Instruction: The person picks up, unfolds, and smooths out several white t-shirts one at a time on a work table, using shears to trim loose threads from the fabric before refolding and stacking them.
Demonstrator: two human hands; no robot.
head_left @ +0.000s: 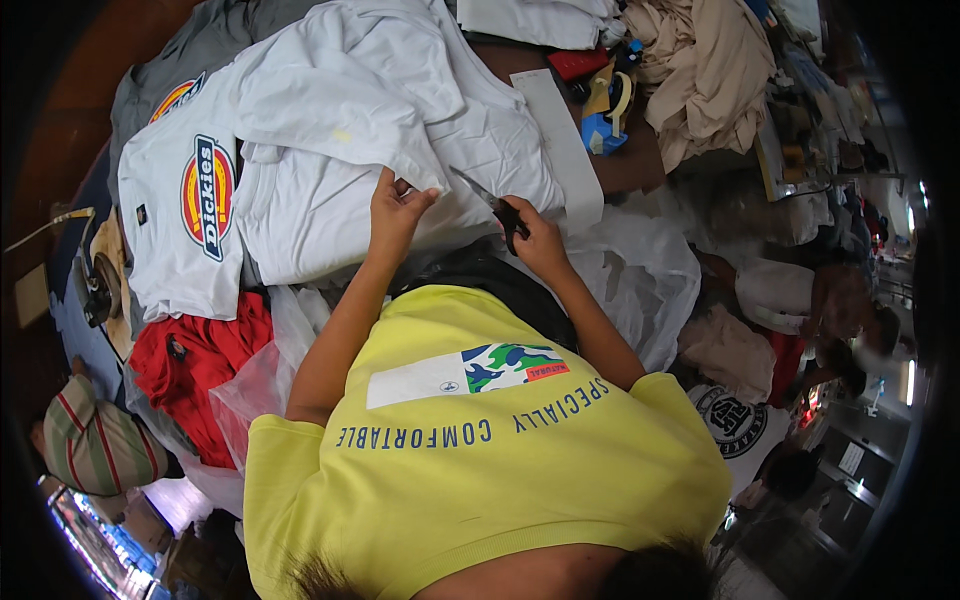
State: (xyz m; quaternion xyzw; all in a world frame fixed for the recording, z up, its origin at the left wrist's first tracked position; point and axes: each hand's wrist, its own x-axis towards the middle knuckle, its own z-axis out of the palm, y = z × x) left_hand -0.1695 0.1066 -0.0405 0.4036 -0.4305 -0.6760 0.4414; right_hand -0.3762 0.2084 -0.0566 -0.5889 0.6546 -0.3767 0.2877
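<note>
My left hand pinches the edge of a white T-shirt that lies spread over a pile of white garments on the table. In my right hand is a pair of scissors with black handles. Its blades point up and left towards the pinched cloth, a short way from my left fingertips. Whether the blades touch the fabric I cannot tell. Left of the pile lies another white T-shirt with a large red, yellow and blue printed badge.
A tape dispenser and a red box stand beyond a paper sheet. Beige cloth is heaped at the far right. Red garments and clear plastic bags flank me. Other people are nearby on both sides.
</note>
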